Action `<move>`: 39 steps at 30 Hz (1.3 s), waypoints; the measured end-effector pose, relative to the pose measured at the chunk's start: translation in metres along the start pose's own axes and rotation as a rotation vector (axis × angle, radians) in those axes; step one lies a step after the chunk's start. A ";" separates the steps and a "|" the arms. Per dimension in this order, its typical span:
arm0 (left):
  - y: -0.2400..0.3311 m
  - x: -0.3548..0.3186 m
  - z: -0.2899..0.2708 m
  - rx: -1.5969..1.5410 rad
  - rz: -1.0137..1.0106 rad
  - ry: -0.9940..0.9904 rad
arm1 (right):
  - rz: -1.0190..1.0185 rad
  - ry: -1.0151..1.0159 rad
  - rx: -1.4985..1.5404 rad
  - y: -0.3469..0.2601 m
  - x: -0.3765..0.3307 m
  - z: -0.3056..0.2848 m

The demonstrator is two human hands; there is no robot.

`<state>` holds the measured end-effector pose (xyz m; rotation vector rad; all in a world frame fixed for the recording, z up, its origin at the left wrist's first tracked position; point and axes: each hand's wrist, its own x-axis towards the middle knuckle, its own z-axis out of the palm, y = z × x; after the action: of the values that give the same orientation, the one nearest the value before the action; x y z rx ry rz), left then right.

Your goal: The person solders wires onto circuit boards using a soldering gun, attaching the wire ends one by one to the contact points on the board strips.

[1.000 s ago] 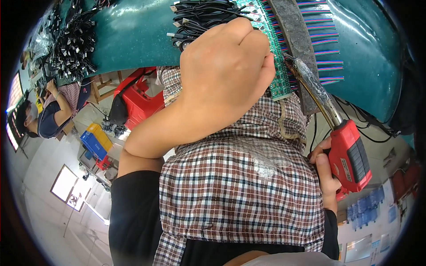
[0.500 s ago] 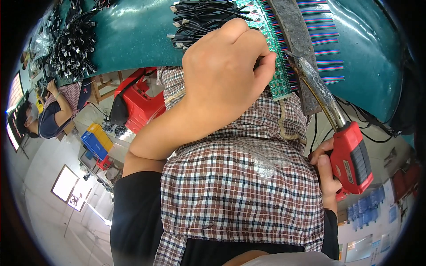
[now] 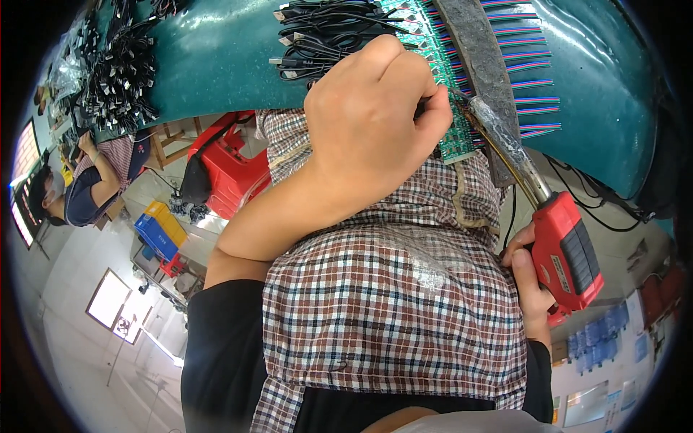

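My hands are on opposite sides of the green circuit board strip (image 3: 460, 141): the left hand (image 3: 374, 115) is by far the nearer, just over its left long side, while the right hand (image 3: 533, 289) is well apart, back beyond the near edge of the surface (image 3: 216, 65) and to the right. My left fingers are curled in, the thumb bent toward the forefinger, but the knuckles hide most of the tips and I cannot tell what, if anything, is pinched there. My right hand is closed around the grip of the red soldering gun (image 3: 554, 249), so only its long metal barrel (image 3: 511, 144) bridges the gap. The strip's long axis runs from the surface's near edge toward its far edge, leaning a little left as it goes; the barrel slants across that line from the near right, passing over the dark grey bar (image 3: 473, 40) that lies alongside the strip. Its tip is close to my left thumb, above the strip's right half; whether it touches I cannot tell. Coloured wires (image 3: 532, 82) stick out past the bar toward the surface's right edge, and black cables (image 3: 317, 47) lie bundled left of the strip, farther from the near edge than most of my left hand
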<state>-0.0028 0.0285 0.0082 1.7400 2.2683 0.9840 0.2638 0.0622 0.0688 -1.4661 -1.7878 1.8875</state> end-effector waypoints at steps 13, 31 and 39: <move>0.001 -0.001 0.003 -0.001 0.009 0.032 | 0.080 -0.068 0.097 -0.002 0.003 0.001; 0.000 -0.001 0.006 0.007 0.033 0.070 | 0.017 -0.057 0.120 -0.004 0.006 0.003; 0.000 -0.001 0.007 0.016 0.043 0.075 | 0.025 -0.065 0.135 0.000 0.006 0.002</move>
<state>0.0006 0.0303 0.0021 1.7948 2.2985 1.0600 0.2594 0.0649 0.0652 -1.4021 -1.6393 2.0470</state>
